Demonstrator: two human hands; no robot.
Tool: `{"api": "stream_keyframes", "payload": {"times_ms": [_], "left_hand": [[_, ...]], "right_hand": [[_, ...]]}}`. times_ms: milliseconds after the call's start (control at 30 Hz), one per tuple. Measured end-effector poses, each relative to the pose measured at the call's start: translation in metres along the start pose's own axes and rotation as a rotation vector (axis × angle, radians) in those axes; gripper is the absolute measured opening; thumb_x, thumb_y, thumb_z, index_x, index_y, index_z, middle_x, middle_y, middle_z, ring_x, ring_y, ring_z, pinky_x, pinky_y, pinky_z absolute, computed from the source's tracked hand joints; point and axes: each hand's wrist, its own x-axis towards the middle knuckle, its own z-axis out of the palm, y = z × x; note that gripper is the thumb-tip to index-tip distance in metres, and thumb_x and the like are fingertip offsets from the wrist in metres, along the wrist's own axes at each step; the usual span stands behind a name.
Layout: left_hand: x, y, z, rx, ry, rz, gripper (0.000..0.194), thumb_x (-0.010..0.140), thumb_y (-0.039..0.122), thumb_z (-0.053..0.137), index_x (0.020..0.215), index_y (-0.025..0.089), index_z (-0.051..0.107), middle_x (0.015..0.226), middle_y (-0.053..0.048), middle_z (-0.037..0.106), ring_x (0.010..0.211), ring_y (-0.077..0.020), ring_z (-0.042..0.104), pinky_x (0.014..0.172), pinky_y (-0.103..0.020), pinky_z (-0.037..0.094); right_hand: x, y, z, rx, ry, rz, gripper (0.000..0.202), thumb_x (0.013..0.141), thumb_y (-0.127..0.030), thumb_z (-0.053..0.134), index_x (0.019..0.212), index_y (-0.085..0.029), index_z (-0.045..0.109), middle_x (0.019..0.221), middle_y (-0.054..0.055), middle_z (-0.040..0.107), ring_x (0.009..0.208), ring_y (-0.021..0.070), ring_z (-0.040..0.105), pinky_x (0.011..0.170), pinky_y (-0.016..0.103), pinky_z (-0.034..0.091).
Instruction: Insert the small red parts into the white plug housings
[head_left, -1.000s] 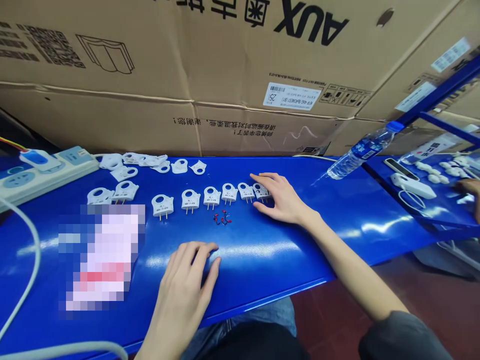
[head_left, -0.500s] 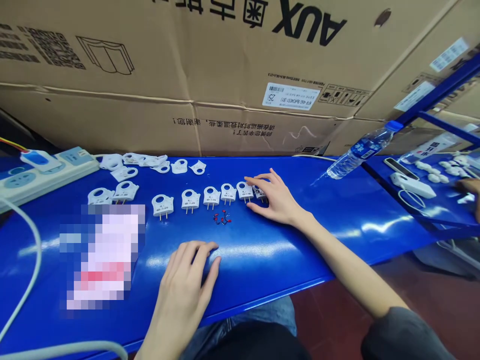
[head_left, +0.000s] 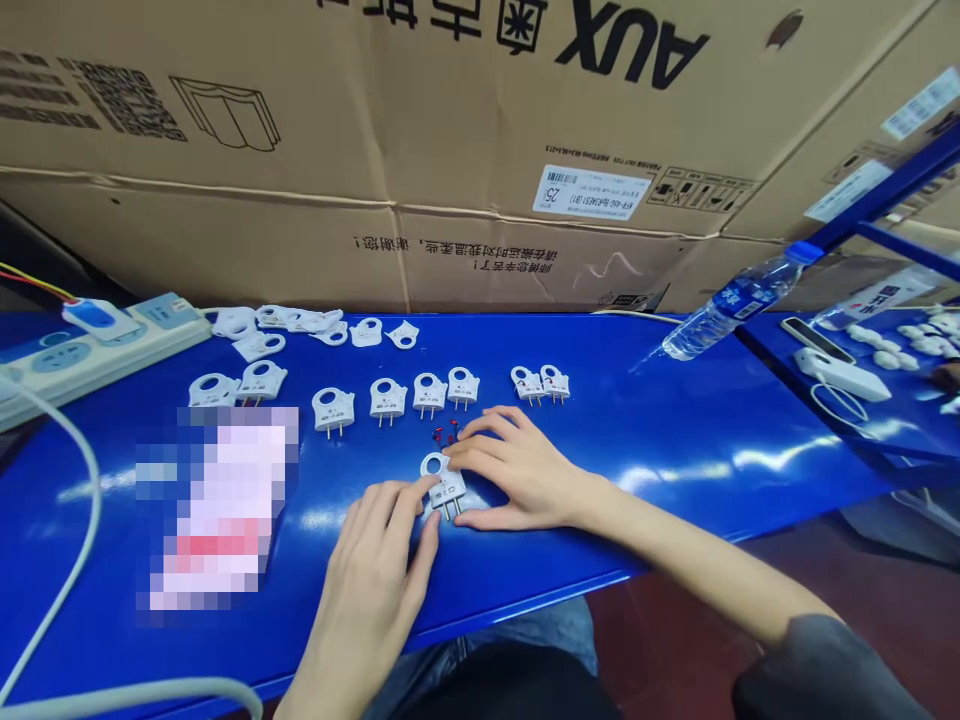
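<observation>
A white two-pin plug housing with a round hole (head_left: 448,488) is between my hands over the blue table. My right hand (head_left: 517,470) grips it from the right, fingertips at its upper edge and thumb low near the pins. My left hand (head_left: 379,540) rests on the table, fingers curved and thumb apart, its index fingertip at the housing's left edge; whether it presses is hard to tell. Just behind are small red parts with dark leads (head_left: 446,432), partly hidden by my right fingers. Similar housings stand in a row, including one at the left (head_left: 334,412) and a right-hand pair (head_left: 540,385).
White covers (head_left: 300,320) lie at the back left near a power strip (head_left: 97,345). A blurred pinkish item (head_left: 225,510) is on the left. A water bottle (head_left: 739,300) leans at the right, beside a blue frame. Behind stands a large cardboard box (head_left: 450,150).
My right hand has moved from the row toward my left hand, bringing one plug housing. A gap shows in the row where it stood. My left hand has stayed nearly still.
</observation>
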Motion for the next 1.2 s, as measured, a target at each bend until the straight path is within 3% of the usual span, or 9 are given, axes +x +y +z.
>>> {"api": "stream_keyframes", "payload": {"times_ms": [200, 400, 667, 800, 1033, 1200], "left_hand": [[0.000, -0.002, 0.000, -0.013, -0.021, 0.020, 0.018, 0.104, 0.028, 0.050, 0.120, 0.025, 0.059, 0.109, -0.004, 0.066, 0.100, -0.0228, 0.062, 0.086, -0.036, 0.048], [0.000, -0.005, 0.001, 0.012, -0.019, 0.054, 0.019, 0.104, 0.027, 0.051, 0.122, 0.025, 0.058, 0.109, -0.004, 0.066, 0.099, -0.0218, 0.062, 0.087, -0.036, 0.047], [-0.001, -0.004, -0.001, 0.011, -0.015, 0.054, 0.023, 0.104, 0.027, 0.050, 0.124, 0.026, 0.061, 0.108, -0.005, 0.067, 0.098, -0.0218, 0.064, 0.085, -0.036, 0.050], [-0.001, -0.005, -0.001, 0.015, -0.011, 0.084, 0.025, 0.103, 0.025, 0.051, 0.125, 0.027, 0.063, 0.108, -0.005, 0.067, 0.097, -0.0212, 0.065, 0.084, -0.035, 0.050], [-0.002, -0.008, -0.001, 0.024, -0.005, 0.145, 0.037, 0.103, 0.020, 0.052, 0.137, 0.031, 0.061, 0.103, -0.004, 0.065, 0.093, -0.0198, 0.064, 0.082, -0.033, 0.050], [-0.002, -0.007, 0.000, 0.009, -0.002, 0.120, 0.035, 0.103, 0.023, 0.052, 0.137, 0.030, 0.060, 0.105, -0.005, 0.067, 0.094, -0.0201, 0.065, 0.082, -0.033, 0.051]], "right_hand": [[-0.001, 0.004, -0.003, 0.037, 0.030, 0.052, 0.078, 0.092, -0.068, 0.065, 0.146, -0.014, 0.051, 0.131, 0.015, 0.070, 0.118, 0.0291, 0.060, 0.101, 0.046, 0.043], [0.000, 0.013, -0.006, -0.048, 0.026, 0.151, 0.033, 0.109, -0.039, 0.049, 0.129, -0.020, 0.066, 0.117, 0.010, 0.073, 0.100, 0.0229, 0.060, 0.085, 0.038, 0.045], [0.000, 0.017, -0.003, -0.114, -0.047, 0.220, 0.021, 0.106, -0.035, 0.054, 0.103, -0.019, 0.067, 0.100, 0.008, 0.069, 0.092, 0.0218, 0.057, 0.079, 0.035, 0.045], [0.000, 0.016, -0.008, -0.088, -0.058, 0.274, 0.011, 0.103, -0.024, 0.054, 0.105, -0.018, 0.063, 0.097, 0.007, 0.069, 0.089, 0.0214, 0.058, 0.078, 0.034, 0.046], [-0.001, 0.014, -0.014, -0.109, -0.013, 0.258, 0.033, 0.108, -0.022, 0.043, 0.136, -0.017, 0.059, 0.111, 0.011, 0.066, 0.094, 0.0228, 0.059, 0.081, 0.037, 0.050], [-0.002, 0.013, -0.014, -0.097, 0.006, 0.273, 0.028, 0.108, -0.020, 0.042, 0.123, -0.019, 0.066, 0.113, 0.011, 0.064, 0.094, 0.0208, 0.059, 0.079, 0.035, 0.050]]}}
